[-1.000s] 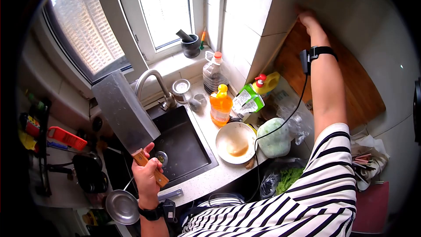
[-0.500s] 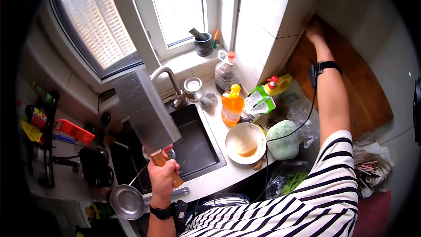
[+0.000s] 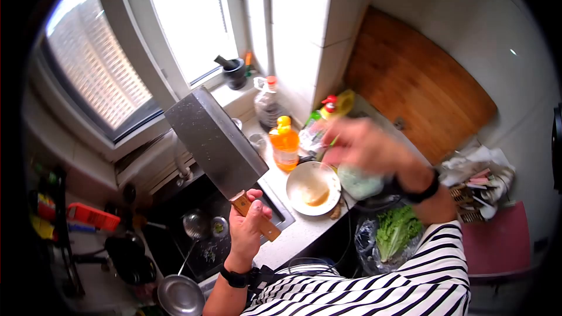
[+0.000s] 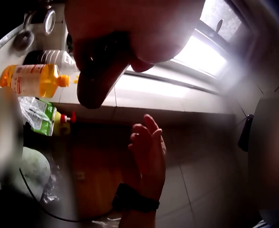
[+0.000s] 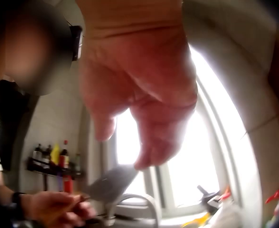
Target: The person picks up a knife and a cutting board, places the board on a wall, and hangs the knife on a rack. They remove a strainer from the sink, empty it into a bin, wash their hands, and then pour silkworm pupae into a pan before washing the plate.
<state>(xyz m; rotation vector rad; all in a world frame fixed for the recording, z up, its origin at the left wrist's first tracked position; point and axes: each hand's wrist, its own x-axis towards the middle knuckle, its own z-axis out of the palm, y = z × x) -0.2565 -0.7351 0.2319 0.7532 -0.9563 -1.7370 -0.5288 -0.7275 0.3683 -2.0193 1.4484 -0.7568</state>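
In the head view my left hand (image 3: 244, 235) grips a cleaver (image 3: 215, 140) by its wooden handle, the broad wet blade raised over the sink (image 3: 283, 217). My right hand (image 3: 366, 147), blurred, is in the air over the pale green melon (image 3: 358, 184), which it partly hides. In the right wrist view that hand (image 5: 139, 90) has loosely bent fingers and nothing in them, with the cleaver blade (image 5: 112, 183) beyond. A wooden cutting board (image 3: 418, 82) stands at the right against the wall, and the right hand is apart from it.
A white bowl (image 3: 313, 188) with brownish liquid sits on the counter by an orange detergent bottle (image 3: 285, 147). Leafy lettuce (image 3: 393, 231) lies in a plastic bag near the body. A metal ladle (image 3: 181, 295) juts past the sink's front; a mortar (image 3: 235, 75) stands on the windowsill.
My right hand has left the cutting board's upper edge and swung inward over the counter. The left hand has carried the cleaver rightward, and the head view has turned.
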